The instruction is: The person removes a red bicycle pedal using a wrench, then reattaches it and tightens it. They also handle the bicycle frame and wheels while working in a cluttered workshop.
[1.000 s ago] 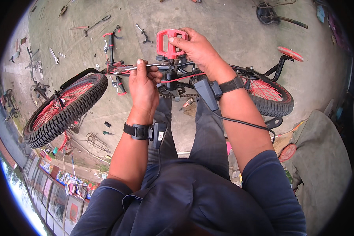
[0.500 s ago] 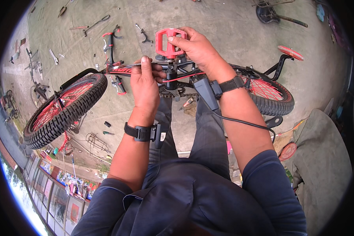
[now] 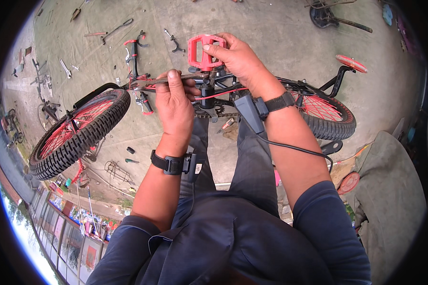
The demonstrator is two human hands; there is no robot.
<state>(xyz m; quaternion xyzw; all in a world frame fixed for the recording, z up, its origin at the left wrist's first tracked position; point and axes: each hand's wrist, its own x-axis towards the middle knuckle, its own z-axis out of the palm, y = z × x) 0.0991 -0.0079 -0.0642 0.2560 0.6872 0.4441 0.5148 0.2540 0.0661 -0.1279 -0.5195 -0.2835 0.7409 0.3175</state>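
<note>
The wrench [image 3: 194,76], edge-on half a second ago, now shows its dark face at the foot of the red pedal [image 3: 206,61], upper centre of the frame, while the pedal has barely moved, so the work seems centred on that joint. The left hand [image 3: 175,104] curls its fingers round the wrench, thumb raised; the right hand [image 3: 241,57] pinches the pedal between thumb and fingers.

A: Camera position?
B: Wearer's head, left fisheye of two, facing steeply down.
A: Range?
B: Near. Shirt [image 3: 238,230] fills bottom; left hand [image 3: 177,102], right hand [image 3: 238,58] upper half; ground [image 3: 276,35] beyond.
</note>
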